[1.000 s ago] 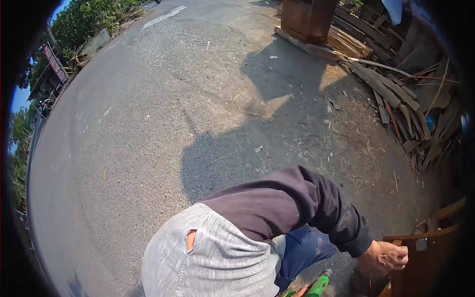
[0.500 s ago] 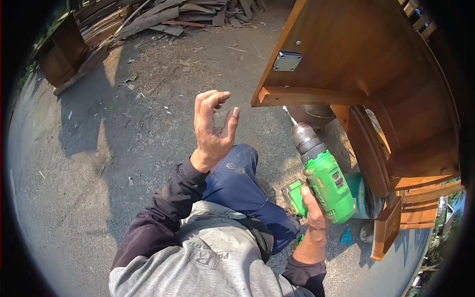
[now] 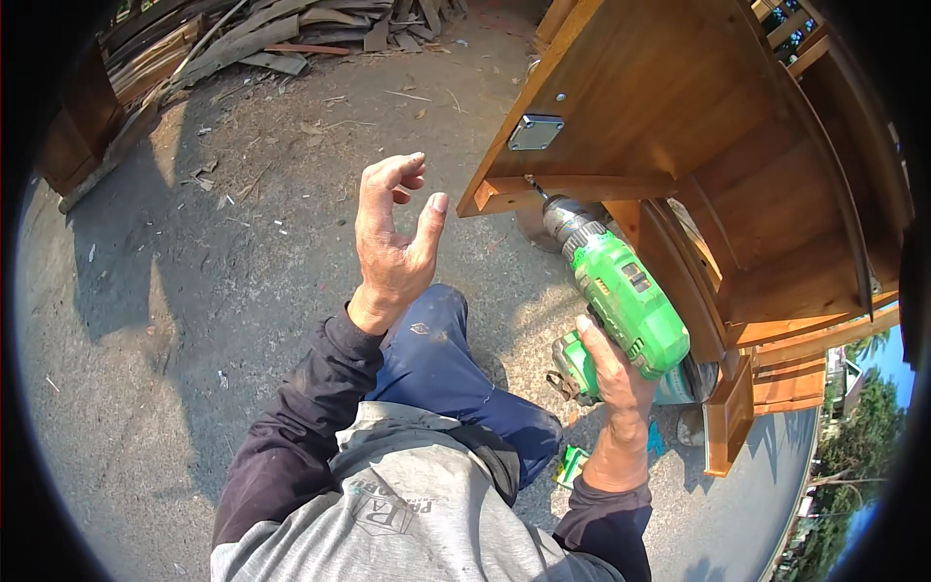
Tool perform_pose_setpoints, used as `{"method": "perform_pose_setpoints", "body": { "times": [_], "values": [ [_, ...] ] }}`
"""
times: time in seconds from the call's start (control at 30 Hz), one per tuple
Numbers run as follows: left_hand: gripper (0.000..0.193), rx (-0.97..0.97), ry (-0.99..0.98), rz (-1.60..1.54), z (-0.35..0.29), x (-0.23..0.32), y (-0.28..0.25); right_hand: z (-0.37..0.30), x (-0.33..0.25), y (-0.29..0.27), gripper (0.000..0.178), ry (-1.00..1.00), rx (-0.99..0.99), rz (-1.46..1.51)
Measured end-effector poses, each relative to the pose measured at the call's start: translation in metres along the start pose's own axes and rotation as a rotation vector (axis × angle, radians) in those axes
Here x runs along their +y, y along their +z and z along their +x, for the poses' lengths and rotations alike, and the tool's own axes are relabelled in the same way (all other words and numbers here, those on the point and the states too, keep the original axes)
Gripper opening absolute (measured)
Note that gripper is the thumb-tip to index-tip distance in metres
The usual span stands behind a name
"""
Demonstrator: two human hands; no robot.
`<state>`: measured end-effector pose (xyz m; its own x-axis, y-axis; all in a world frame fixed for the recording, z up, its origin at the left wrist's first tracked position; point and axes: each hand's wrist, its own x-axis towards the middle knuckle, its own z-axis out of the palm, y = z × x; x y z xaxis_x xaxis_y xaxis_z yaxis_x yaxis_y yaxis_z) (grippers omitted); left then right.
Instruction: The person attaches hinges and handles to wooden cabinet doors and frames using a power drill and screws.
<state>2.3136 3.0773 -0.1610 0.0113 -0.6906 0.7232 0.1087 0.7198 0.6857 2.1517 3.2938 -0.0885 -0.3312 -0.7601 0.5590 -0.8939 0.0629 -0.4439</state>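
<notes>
Wooden furniture, a big brown piece with curved slats, fills the upper right of the frame and lies tipped on the ground, so its flat underside faces the camera. On this underside, near the upper centre of the frame, sits a small square metal plate with screws at its corners. Below the plate a wooden rail runs along the edge of the piece.

Grey asphalt ground covers the left and centre of the frame, with shadows lying on it. In the upper left of the frame is a pile of scrap wood boards.

In the lower centre the person's knee in blue trousers is bent, and a grey shirt shows at the bottom edge.

Right of centre is a green cordless drill. Its bit points up and to the left and its tip touches the wooden rail just under the metal plate. The right hand is closed around the drill's grip, below the green body.

The left hand is raised in the centre of the frame, left of the drill and well apart from it. It is open and empty, with fingers bent loosely and the thumb standing out to the right.
</notes>
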Motion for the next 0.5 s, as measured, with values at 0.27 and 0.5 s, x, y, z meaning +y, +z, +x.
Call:
{"method": "perform_pose_setpoints", "body": {
  "times": [0.27, 0.5],
  "values": [
    [0.021, -0.091, -0.369, -0.515, -0.026, 0.024, 0.009, -0.009, 0.000, -0.003, 0.028, -0.068, 0.012, -0.180],
    [0.046, -0.312, -1.181, -1.459, -0.037, 0.053, 0.043, -0.027, -0.004, -0.019, 0.032, 0.123, -0.002, 0.040]
  ]
}}
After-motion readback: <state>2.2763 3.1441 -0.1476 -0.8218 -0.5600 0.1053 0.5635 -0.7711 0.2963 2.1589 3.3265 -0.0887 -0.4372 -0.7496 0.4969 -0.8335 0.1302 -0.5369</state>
